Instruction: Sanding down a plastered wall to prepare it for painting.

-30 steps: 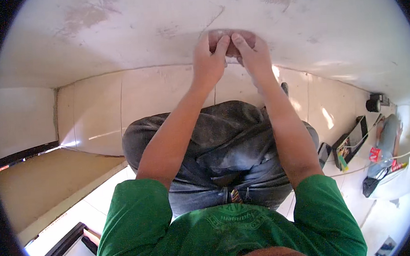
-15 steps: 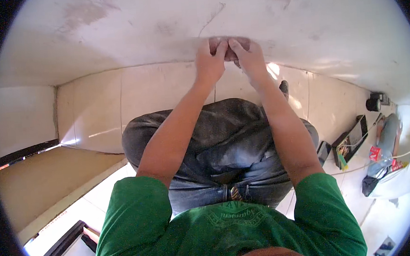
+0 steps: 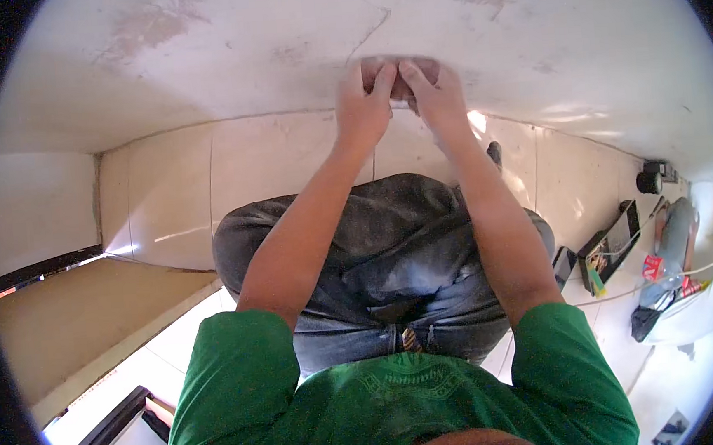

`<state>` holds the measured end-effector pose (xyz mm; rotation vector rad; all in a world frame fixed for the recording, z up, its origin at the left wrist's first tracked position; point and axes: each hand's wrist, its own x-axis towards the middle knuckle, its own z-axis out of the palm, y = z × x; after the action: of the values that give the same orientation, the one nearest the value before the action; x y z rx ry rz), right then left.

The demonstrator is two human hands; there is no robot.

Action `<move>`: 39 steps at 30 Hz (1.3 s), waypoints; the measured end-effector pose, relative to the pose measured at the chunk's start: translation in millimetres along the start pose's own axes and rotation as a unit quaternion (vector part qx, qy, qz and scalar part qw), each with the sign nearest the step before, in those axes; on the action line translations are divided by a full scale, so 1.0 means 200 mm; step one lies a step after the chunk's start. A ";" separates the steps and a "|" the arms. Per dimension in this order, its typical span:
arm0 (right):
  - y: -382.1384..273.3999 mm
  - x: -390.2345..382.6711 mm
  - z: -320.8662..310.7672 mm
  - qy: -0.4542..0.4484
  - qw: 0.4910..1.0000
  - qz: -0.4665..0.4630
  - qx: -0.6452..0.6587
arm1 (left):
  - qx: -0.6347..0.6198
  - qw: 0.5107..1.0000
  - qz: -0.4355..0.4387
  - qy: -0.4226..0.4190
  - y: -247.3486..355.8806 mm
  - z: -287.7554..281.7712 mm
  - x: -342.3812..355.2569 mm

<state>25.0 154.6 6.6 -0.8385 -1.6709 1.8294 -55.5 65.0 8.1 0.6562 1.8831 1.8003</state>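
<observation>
Brownish pad is gripped by left hand and right hand on top-centre wall, rubbing step imo, so press evenly next

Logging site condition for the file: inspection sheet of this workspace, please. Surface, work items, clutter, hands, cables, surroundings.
Surface: white wall with dark smudges and a thin crack-like line; pale tiled floor below.
Work items: brown pad, apparently against the wall; exact kind unclear.
Clutter: at right, black open tray, black cylinder, clear bottle with a red label.
Hands: left hand and right hand side by side, both gripping the pad, thumbs toward the wearer.
Cables: pale cord across the clutter; ends not clear.
Surroundings: tan board at left; what seems another person's grey-clothed leg at far right.
</observation>
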 end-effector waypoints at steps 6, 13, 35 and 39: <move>0.02 -0.01 0.01 0.016 0.999 0.040 -0.001 | 0.047 0.992 -0.117 0.006 -0.02 0.01 0.00; 0.03 0.00 0.00 0.026 0.998 -0.043 -0.043 | 0.009 0.997 0.080 0.005 0.01 0.00 0.01; 0.00 -0.01 0.01 0.017 1.000 -0.014 0.014 | 0.051 0.999 0.005 0.009 -0.01 0.01 0.01; 0.03 0.01 0.01 -0.018 0.997 0.073 0.009 | 0.024 0.991 -0.131 -0.004 -0.01 0.01 0.01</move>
<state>22.2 152.8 1.3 -0.9478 -1.6505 1.9655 -56.3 67.7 6.4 0.4075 1.9116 1.5884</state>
